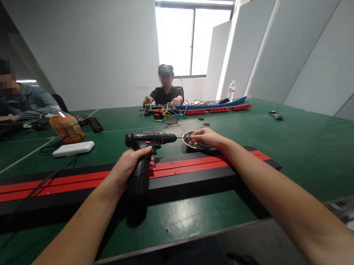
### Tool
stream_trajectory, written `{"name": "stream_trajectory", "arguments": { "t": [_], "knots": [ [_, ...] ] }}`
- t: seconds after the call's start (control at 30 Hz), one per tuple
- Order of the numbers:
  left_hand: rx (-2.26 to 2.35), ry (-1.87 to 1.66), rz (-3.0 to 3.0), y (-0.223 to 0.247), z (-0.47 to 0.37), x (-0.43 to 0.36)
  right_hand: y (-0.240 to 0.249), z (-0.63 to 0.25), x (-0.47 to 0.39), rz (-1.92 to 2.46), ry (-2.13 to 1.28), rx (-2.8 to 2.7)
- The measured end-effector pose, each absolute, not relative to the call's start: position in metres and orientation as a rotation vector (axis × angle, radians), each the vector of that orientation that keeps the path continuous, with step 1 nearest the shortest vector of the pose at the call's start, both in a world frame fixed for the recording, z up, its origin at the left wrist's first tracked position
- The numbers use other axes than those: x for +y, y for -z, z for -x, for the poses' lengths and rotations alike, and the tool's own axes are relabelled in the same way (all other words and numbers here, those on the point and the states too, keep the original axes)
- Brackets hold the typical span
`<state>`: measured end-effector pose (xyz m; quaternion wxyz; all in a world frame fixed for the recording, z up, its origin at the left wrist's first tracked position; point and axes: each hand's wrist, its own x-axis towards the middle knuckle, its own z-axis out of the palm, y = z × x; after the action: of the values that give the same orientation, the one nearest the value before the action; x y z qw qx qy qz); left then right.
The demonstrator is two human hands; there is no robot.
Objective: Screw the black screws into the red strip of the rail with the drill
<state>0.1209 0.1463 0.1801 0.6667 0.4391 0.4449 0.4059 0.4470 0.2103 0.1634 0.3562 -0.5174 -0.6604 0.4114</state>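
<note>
A black cordless drill (140,163) is gripped at its handle by my left hand (132,162), its long thin bit pointing right. At the tip of that bit, my right hand (204,137) has its fingers pinched together; whatever small thing they hold is too small to make out. Just below those fingers sits a round metal bowl (185,142) with many small dark pieces in it. Under both forearms lies a long black bar with red strips (174,168), running across the green table (180,220).
An orange-filled plastic container (66,128), a white power bank (73,149) and a black cable lie at left. Colourful wires (175,115) and a blue strip (212,104) lie across the table before a seated person. Another person sits at far left. A small dark object (275,116) lies right.
</note>
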Motion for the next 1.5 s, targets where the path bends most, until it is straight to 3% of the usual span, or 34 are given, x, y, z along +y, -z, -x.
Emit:
{"name": "stream_trajectory", "arguments": {
  "t": [1.5],
  "knots": [
    [1.005,-0.902,-1.003,-0.1799,-0.1209,0.1451,-0.1613,-0.4513,0.2138,1.335,-1.031,-1.798]
  ]
}}
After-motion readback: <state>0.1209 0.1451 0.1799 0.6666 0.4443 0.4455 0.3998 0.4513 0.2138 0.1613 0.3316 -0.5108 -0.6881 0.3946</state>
